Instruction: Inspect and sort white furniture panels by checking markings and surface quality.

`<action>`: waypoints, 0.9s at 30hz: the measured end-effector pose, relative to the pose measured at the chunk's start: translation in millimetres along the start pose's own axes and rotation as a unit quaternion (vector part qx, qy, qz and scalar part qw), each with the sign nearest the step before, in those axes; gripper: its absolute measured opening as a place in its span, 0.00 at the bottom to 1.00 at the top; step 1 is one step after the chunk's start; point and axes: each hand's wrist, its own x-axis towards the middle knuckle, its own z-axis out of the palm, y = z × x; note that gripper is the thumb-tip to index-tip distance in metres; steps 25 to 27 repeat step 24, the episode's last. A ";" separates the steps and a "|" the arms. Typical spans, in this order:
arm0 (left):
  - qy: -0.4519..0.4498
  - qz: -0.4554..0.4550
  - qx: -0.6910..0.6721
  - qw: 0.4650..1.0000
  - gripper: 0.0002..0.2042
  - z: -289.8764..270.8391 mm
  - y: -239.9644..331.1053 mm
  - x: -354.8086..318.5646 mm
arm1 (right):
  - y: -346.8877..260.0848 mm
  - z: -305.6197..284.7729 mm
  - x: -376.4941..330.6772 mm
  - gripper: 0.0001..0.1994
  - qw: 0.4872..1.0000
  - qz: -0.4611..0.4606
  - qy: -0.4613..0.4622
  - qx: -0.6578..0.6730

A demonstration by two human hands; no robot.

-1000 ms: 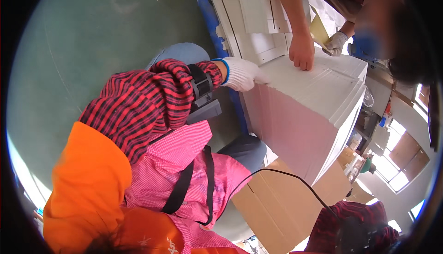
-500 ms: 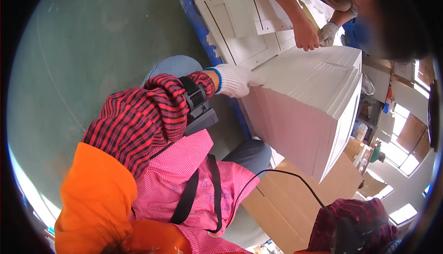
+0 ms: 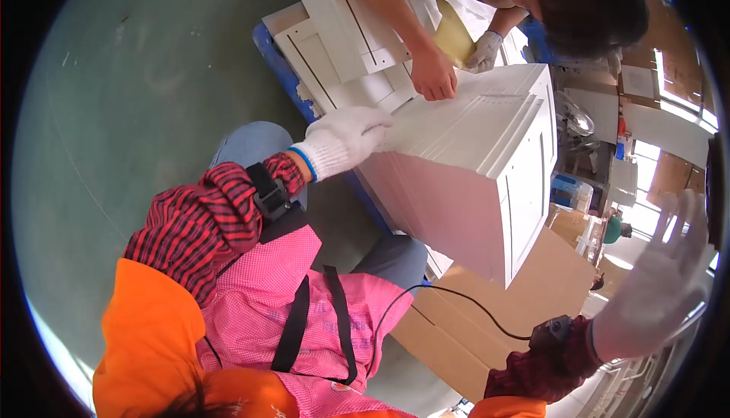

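Observation:
My left hand (image 3: 344,141), in a white knit glove with a blue cuff, lies on the near left corner of a stack of white panels (image 3: 449,133). Its fingers stretch forward over the top panel, and their tips are partly hard to make out. Off to the right, my right hand (image 3: 655,285) is raised in a white glove, slightly blurred, with fingers apart and nothing in it. Across the stack, a co-worker's bare hand (image 3: 433,74) touches the top panel. Their other, gloved hand (image 3: 484,52) is beside a yellowish sheet (image 3: 452,36).
More white framed panels (image 3: 346,30) lie on a blue pallet (image 3: 277,64) beyond the stack. Brown cardboard (image 3: 464,327) lies on the floor at its near side. A black cable (image 3: 464,292) runs across my front to my right wrist. Shelves and windows stand far right.
My right hand has come up into view at the right, fingers spread. My view has shifted, so the stack sits further left. More of the co-worker's yellowish sheet shows.

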 end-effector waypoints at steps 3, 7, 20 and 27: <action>0.100 0.129 -0.132 0.978 0.20 6.4 47.3 -0.4 | 87.6 -95.3 -75.3 0.29 0.901 0.324 0.229 -0.175; -0.072 -0.001 -0.068 0.995 0.23 17.1 120.8 62.3 | 161.6 -188.2 -194.7 0.30 0.726 0.614 0.310 0.008; -0.237 -0.035 0.176 0.955 0.38 41.8 133.7 127.3 | 181.4 -126.7 -228.6 0.23 0.773 0.526 0.242 0.261; -0.171 -0.057 0.233 0.956 0.36 55.1 170.8 122.8 | 186.6 -111.3 -234.2 0.27 0.746 0.528 0.323 0.247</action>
